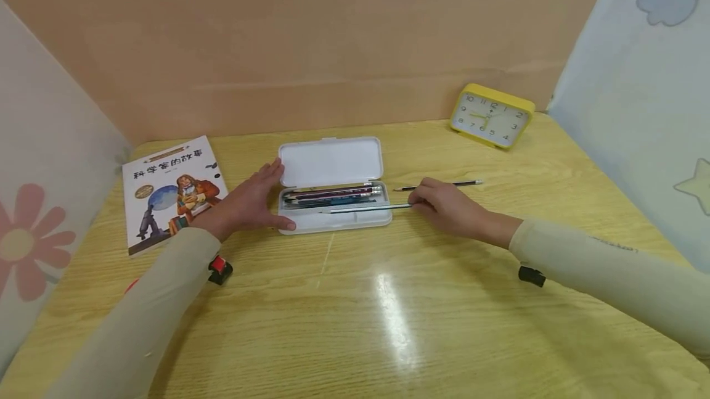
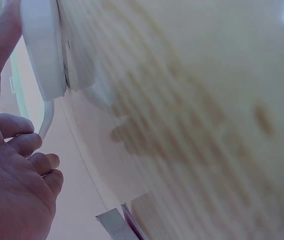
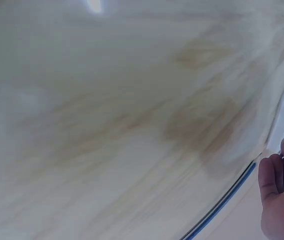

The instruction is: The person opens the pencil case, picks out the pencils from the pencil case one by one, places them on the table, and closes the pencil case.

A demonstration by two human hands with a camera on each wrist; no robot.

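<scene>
Spreading its petals at nine o'clock on the left wall, a big pink flower (image 1: 30,245), and just inside it lies the picture book (image 1: 166,192), flat on the wooden table (image 1: 288,325), cover up! Across to the left hand (image 1: 249,201) now, planted at nine o'clock on the white pencil case (image 1: 331,163): fingers spread, thumb out along the near-left corner, fingertips up by the lid's edge. From the left wrist, one digit lies against the case wall, the others bending loosely near the lid.

And the case itself, middle of the table, wide open, lid thrown back to twelve o'clock! A bundle of pencils (image 1: 333,194) fills the tray's far side, points toward nine, eraser ends toward three. Over the near side comes the held pencil (image 1: 368,208), its tip aimed at nine; whether it touches the tray, I cannot tell.

Who has it? The right hand (image 1: 444,208), at three o'clock from the case, pinching that pencil by its end between thumb and fingers! Just beyond that hand, the loose pencil (image 1: 468,183) lies on the table, its middle hidden, eraser end pointing to three. Farther out at two o'clock, a yellow alarm clock (image 1: 492,116) stands near the back wall (image 1: 333,47).
</scene>
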